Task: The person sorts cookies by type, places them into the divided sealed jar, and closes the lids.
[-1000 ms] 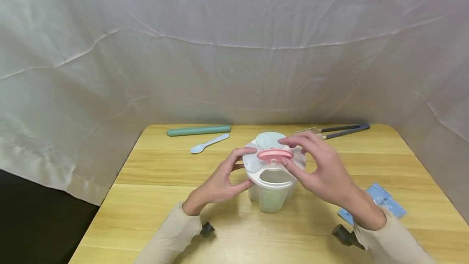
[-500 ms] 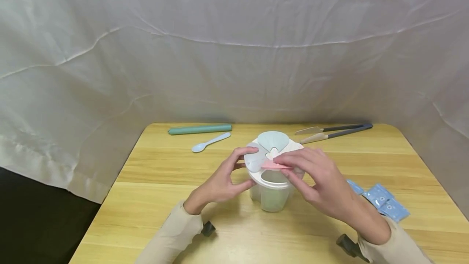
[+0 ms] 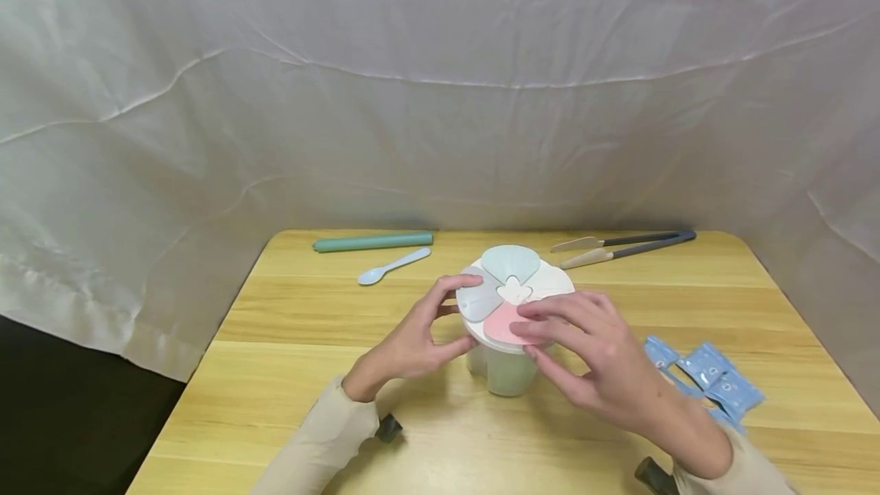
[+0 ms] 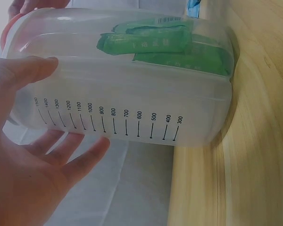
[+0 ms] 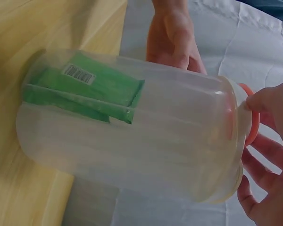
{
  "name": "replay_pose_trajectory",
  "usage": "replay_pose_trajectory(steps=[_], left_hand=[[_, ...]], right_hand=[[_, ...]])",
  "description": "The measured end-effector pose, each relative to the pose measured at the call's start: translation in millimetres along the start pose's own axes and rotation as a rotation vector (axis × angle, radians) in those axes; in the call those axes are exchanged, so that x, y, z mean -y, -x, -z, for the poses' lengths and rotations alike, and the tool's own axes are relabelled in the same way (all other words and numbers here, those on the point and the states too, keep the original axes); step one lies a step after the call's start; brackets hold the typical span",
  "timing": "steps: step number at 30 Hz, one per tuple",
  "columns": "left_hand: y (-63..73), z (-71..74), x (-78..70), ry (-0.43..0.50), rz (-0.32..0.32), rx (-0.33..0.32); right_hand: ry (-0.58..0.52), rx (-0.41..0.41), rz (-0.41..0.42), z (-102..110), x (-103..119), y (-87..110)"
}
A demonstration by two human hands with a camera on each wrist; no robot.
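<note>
A translucent storage canister (image 3: 512,373) stands upright on the table under a white lid with petal-shaped caps. My left hand (image 3: 419,334) grips it at the left, fingertips on the grey cap (image 3: 479,302) and thumb lower on the side. Measuring marks run down the canister's wall (image 4: 146,103) in the left wrist view. At the front, the pink cap (image 3: 500,325) lies over its opening. My right hand (image 3: 605,357) holds that cap, fingers on top and thumb at the lid's rim. Green packets (image 5: 85,87) sit inside one compartment.
Behind to the left lie a light blue spoon (image 3: 392,266) and a rolled green mat (image 3: 373,241). Tongs (image 3: 629,245) rest at the back right. Several blue packets (image 3: 715,376) lie beside my right forearm. A grey curtain (image 3: 440,136) hangs behind the table.
My right hand has brought the pink cap down from standing upright to lying flat over the front opening. My left hand has kept its grip on the canister.
</note>
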State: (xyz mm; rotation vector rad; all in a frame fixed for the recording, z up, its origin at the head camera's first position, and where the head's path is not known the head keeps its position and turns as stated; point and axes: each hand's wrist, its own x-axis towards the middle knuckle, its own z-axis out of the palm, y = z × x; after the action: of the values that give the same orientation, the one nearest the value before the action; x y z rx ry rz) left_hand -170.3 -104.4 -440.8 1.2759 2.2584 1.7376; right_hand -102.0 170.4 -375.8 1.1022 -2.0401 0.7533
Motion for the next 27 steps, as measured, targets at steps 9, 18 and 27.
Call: replay_pose_trajectory(steps=[9, 18, 27], left_hand=[[1.0, 0.5, 1.0, -0.006, -0.003, -0.001], [3.0, 1.7, -0.2, -0.015, 0.015, 0.005], [-0.3, -1.4, -2.1, 0.004, 0.007, 0.021]], right_hand=[[0.073, 0.02, 0.094, -1, -8, -1.6], [-0.045, -0.016, 0.054, -5, -12, 3.7], [-0.21, -0.017, -0.135, 26, -36, -12.4]])
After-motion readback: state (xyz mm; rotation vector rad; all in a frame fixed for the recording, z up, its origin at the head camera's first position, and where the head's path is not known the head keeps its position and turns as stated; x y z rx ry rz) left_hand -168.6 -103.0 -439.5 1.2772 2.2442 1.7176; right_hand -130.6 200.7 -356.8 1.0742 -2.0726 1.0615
